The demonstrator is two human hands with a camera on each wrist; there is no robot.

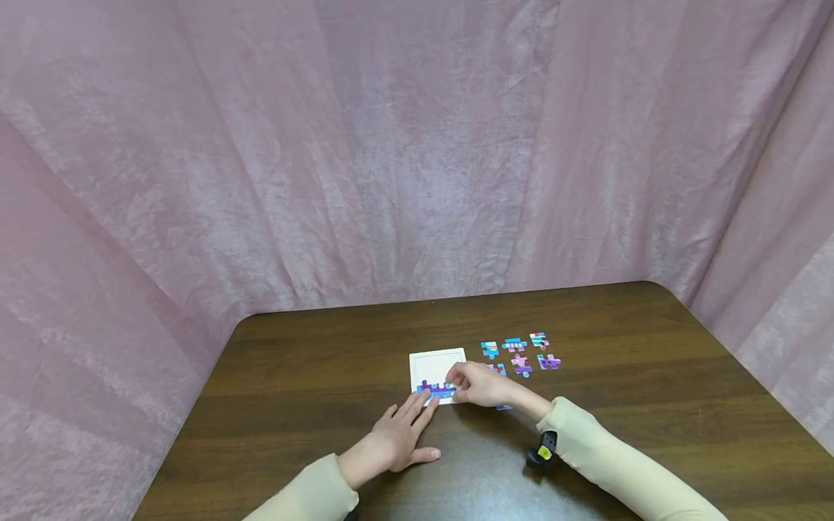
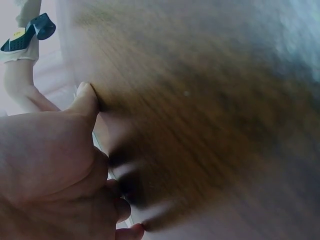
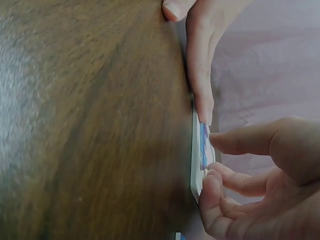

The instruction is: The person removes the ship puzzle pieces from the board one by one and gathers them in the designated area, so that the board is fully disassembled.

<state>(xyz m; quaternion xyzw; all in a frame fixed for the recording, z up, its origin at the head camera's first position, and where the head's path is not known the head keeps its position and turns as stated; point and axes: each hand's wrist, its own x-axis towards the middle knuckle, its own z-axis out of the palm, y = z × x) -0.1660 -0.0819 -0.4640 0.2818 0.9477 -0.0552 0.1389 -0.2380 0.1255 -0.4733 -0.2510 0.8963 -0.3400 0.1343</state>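
A square white puzzle tray (image 1: 438,362) lies on the table, with joined purple and blue puzzle pieces (image 1: 430,391) along its near side. My left hand (image 1: 400,432) lies with its fingers straight, their tips on the tray's near edge and on those pieces; its thumb points right over the table. My right hand (image 1: 481,384) is at the tray's right side, thumb and fingers bent. In the right wrist view, that hand (image 3: 250,175) pinches a puzzle piece (image 3: 210,150) at the end of the row, mostly hidden by its fingers. The left wrist view shows the left hand (image 2: 55,165) from the side.
Several loose puzzle pieces (image 1: 515,345) lie right of the tray, among them a purple one (image 1: 549,362) and a pink one (image 1: 521,364). One blue piece (image 1: 504,407) is partly under the right wrist. A pink curtain (image 1: 417,159) hangs behind the brown wooden table (image 1: 313,362).
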